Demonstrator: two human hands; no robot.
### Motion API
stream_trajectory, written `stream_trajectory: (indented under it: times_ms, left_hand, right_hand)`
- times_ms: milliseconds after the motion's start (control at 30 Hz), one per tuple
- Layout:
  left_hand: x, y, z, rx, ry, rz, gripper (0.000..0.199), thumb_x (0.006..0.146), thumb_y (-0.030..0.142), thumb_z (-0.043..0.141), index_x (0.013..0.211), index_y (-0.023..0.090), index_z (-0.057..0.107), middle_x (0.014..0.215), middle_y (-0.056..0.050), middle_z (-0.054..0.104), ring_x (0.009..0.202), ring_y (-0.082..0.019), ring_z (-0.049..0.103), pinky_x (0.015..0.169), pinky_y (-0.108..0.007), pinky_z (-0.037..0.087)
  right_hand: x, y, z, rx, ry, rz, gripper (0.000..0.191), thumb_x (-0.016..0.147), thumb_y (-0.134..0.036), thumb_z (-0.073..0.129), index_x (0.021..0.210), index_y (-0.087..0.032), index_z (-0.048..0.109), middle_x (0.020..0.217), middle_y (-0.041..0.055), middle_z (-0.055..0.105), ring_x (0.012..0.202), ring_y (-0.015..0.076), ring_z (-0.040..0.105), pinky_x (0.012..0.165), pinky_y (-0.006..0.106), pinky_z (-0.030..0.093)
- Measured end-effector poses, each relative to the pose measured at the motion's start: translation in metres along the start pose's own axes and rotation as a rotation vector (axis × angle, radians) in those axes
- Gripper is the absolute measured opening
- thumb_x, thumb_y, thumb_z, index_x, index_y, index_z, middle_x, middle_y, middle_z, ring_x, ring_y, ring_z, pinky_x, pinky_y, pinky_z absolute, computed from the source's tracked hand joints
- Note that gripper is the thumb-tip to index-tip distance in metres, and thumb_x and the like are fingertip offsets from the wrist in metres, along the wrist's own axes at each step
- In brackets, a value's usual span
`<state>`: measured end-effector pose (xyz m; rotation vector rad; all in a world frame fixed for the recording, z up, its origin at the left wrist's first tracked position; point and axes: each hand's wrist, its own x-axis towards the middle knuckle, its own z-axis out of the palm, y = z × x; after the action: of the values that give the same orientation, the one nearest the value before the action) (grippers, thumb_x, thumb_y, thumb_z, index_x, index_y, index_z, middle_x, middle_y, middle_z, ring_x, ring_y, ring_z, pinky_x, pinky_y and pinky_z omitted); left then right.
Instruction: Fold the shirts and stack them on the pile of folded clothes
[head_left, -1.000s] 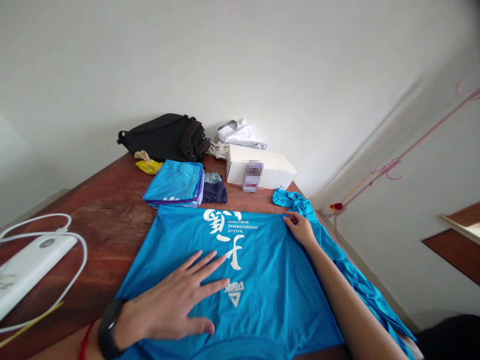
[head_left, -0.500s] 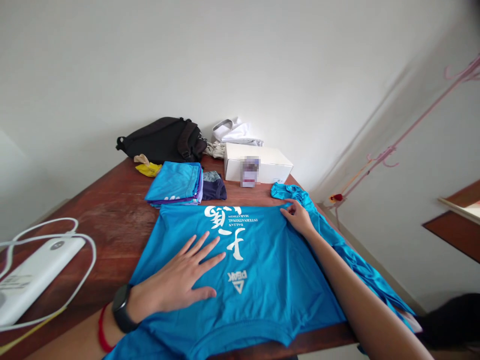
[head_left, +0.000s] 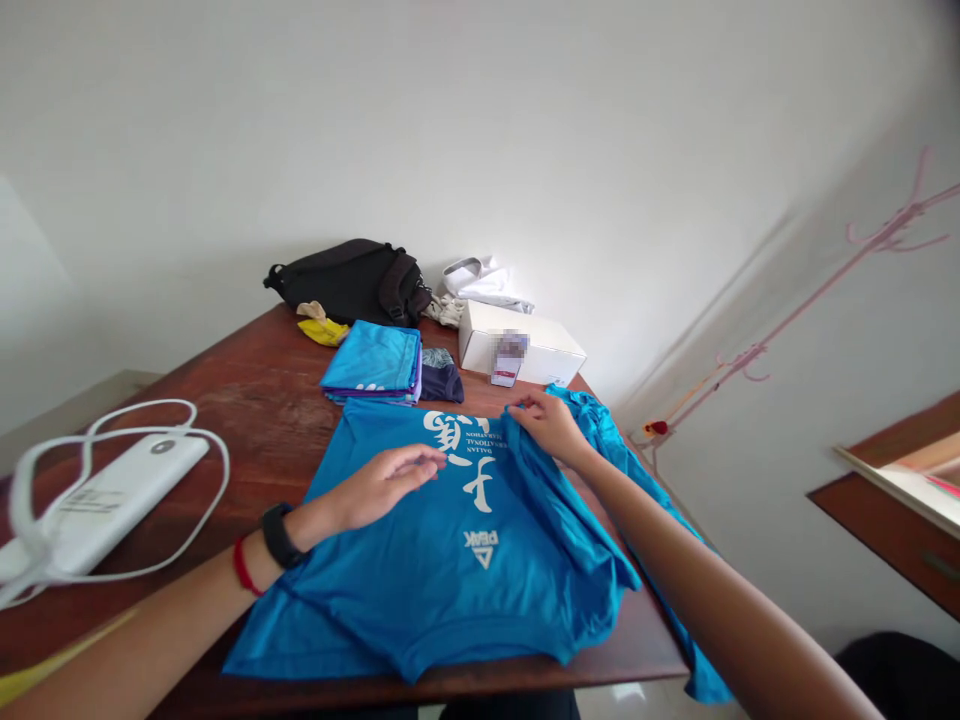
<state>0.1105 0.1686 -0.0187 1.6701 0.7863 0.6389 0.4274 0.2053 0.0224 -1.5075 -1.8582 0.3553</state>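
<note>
A blue T-shirt [head_left: 420, 560] with white printing lies on the wooden table, its neckline toward the front edge. My right hand [head_left: 544, 422] pinches the shirt's far right part, and that side is folded inward over the front. Above the middle of the shirt is my left hand [head_left: 386, 487], turned on its side with fingers held loosely together and nothing visible in them. Another blue garment [head_left: 600, 430] lies crumpled along the table's right edge, partly hidden behind my right arm.
Folded clothes [head_left: 375, 358], a dark garment [head_left: 441, 382], a black bag [head_left: 349, 283] and a white box [head_left: 555, 345] stand toward the back. A power bank [head_left: 135, 490] with looped cables lies left. A pink rack [head_left: 795, 300] stands right.
My right hand has moved left with the shirt's right side, folding it inward. My left hand has lifted from lying spread on the shirt, and its fingers have come together. The view has shifted.
</note>
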Motion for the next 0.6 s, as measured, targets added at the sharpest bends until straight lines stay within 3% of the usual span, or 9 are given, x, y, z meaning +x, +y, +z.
stream_trajectory:
  times_ms: [167,267,400,500,600]
  left_hand:
    - [0.004,-0.005,-0.033,-0.521,0.077,-0.334,0.07,0.088,0.074,0.056,0.132,0.02,0.058,0.135,-0.018,0.066,0.108,-0.036,0.072,0.085,-0.045,0.058]
    - [0.006,-0.011,-0.052,-0.672,0.117,-0.424,0.069,0.09,0.074,0.052,0.132,0.019,0.055,0.13,-0.017,0.068,0.097,-0.035,0.075,0.081,-0.046,0.059]
    - [0.01,-0.018,-0.067,-0.722,0.199,-0.415,0.055,0.096,0.066,0.048,0.126,0.02,0.055,0.102,-0.009,0.073,0.073,-0.024,0.074,0.073,-0.041,0.061]
    - [0.014,-0.024,-0.073,-0.665,0.221,-0.389,0.052,0.094,0.065,0.052,0.123,0.022,0.058,0.093,-0.006,0.073,0.065,-0.021,0.071,0.065,-0.037,0.06]
    - [0.018,-0.03,-0.077,-0.499,0.287,-0.383,0.054,0.087,0.064,0.064,0.123,0.023,0.06,0.088,-0.004,0.072,0.061,-0.02,0.069,0.057,-0.033,0.059]
  right_hand:
    - [0.015,-0.063,0.068,-0.004,-0.094,-0.072,0.014,0.084,-0.035,0.067,0.086,-0.023,0.074,0.076,0.0003,0.071,0.075,0.0198,0.065,0.071,0.03,0.05]
    - [0.028,-0.09,0.108,0.012,-0.114,-0.064,0.01,0.084,-0.028,0.068,0.087,-0.02,0.074,0.079,0.0008,0.07,0.08,0.019,0.065,0.073,0.029,0.05]
    - [0.04,-0.113,0.156,0.173,-0.185,0.027,0.009,0.085,-0.026,0.068,0.091,-0.02,0.071,0.081,0.0006,0.066,0.068,0.0165,0.065,0.06,0.027,0.053]
    - [0.041,-0.123,0.183,0.374,-0.271,0.134,0.02,0.086,-0.024,0.064,0.106,-0.021,0.065,0.086,0.0002,0.064,0.057,0.0136,0.063,0.048,0.025,0.052]
    - [0.039,-0.124,0.195,0.578,-0.306,0.186,0.034,0.085,-0.016,0.057,0.118,-0.023,0.057,0.092,0.0006,0.066,0.07,0.0162,0.069,0.057,0.027,0.059]
